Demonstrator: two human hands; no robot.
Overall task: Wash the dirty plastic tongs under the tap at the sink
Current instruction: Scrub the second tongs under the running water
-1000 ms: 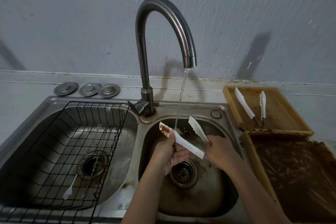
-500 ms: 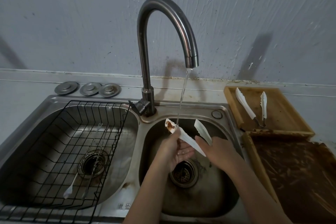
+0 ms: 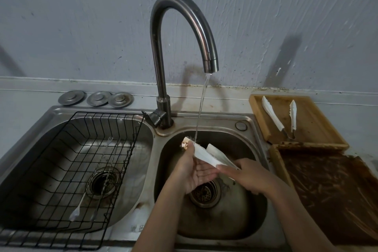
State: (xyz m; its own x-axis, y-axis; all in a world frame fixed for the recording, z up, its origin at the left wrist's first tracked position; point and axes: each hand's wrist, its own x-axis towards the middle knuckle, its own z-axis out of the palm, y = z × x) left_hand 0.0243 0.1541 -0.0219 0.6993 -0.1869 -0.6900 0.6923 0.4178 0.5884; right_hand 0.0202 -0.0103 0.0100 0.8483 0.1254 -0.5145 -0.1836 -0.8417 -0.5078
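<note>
Head view: your right hand (image 3: pixel 251 178) grips tongs (image 3: pixel 206 155) over the sink (image 3: pixel 250 124), left hand (image 3: pixel 194 172) pinching one tip; rack (image 3: pixel 61 149) holds seemingly two utensils (image 3: pixel 75 213); tray (image 3: pixel 308 122), one spare tongs (image 3: pixel 272 112).

The left hand (image 3: pixel 194 174) and right hand (image 3: pixel 249 176) are crowding the middle of the right basin (image 3: pixel 241 227) with the white plastic tongs (image 3: pixel 204 154), and the gooseneck tap (image 3: pixel 180 32) is arching overhead. Open room is showing along that basin's near wall, lower centre. A black wire rack (image 3: pixel 67 170) is covering the left basin (image 3: pixel 141 170). A wooden tray (image 3: pixel 311 129) and a stained tray (image 3: pixel 327 200) are lining the right edge.
</note>
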